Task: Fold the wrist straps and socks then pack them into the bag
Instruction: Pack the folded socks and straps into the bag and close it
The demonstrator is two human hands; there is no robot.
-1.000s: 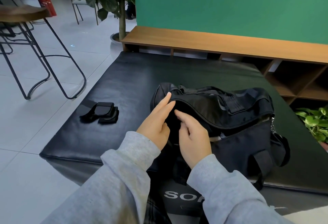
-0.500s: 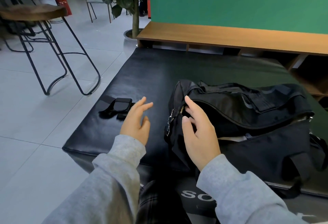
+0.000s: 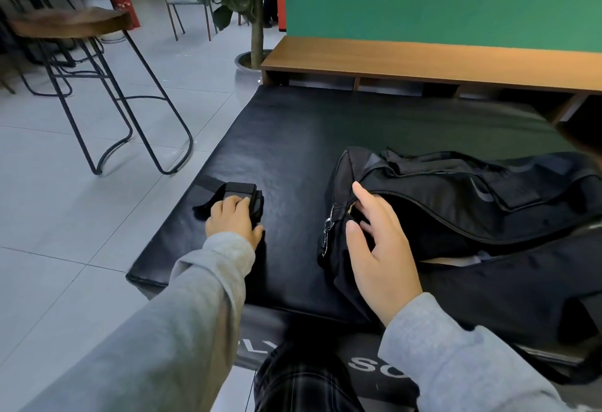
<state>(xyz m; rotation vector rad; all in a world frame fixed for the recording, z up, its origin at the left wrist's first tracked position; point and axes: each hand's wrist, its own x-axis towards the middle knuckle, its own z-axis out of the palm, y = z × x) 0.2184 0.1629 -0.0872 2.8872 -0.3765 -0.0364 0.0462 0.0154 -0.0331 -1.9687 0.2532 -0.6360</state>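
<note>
- My left hand (image 3: 233, 221) is down on the wrist straps (image 3: 239, 194), fingers curled over the near edge of the little stack, so it looks like it's gripping them.
- The straps are black, flat webbing folded into a boxy bundle with one loose tail sticking out to the left. Can't tell how many are in the stack since they all blend together.
- They sit on the near-left part of the mat (image 3: 293, 150), well apart from the bag (image 3: 472, 216).
- The mat is a big black padded slab with a slightly shiny, leathery skin and white lettering on its front edge.
- My right hand (image 3: 381, 248) is at the bag's left end with fingers spread and mostly straight, index up on the top flap, the others at the zipper mouth. It's touching, not clamping anything.
- One bag: black soft duffel, matte nylon-looking fabric, slumped and wrinkly, long curved zipper open, with a metal zipper pull (image 3: 329, 225) dangling at the left end.
- No idea where the socks are.
- Both sleeves are grey fleece.
- Behind: one wooden shelf unit (image 3: 423, 62), a green wall, and a wood-topped stool (image 3: 71, 23) on thin black metal legs.
</note>
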